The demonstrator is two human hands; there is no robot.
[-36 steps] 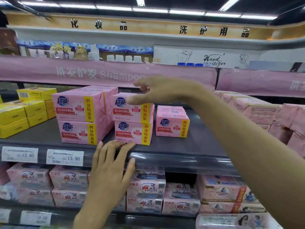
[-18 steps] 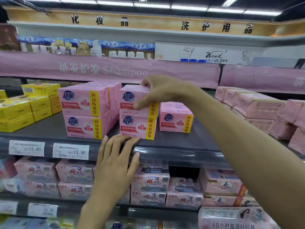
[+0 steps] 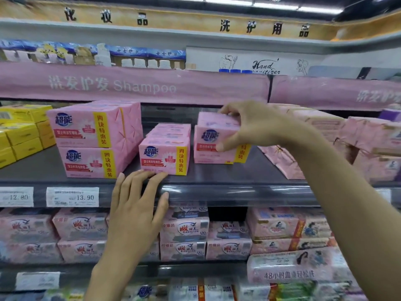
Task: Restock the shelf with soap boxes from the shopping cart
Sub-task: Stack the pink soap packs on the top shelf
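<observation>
Right fingers (image 3: 230,110) clamped on soap box (image 3: 208,135), carried right off its stack (image 3: 165,156), left fingers (image 3: 138,182) straight

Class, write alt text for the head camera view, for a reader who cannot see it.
A person's right hand grips a pink soap box at a grey store shelf, just right of a low row of matching boxes. The left hand rests flat on the shelf's front edge. A two-high stack of the same boxes stands further left.

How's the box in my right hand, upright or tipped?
Upright: the soap box shows its logo right way up, gripped by the right hand.
</observation>
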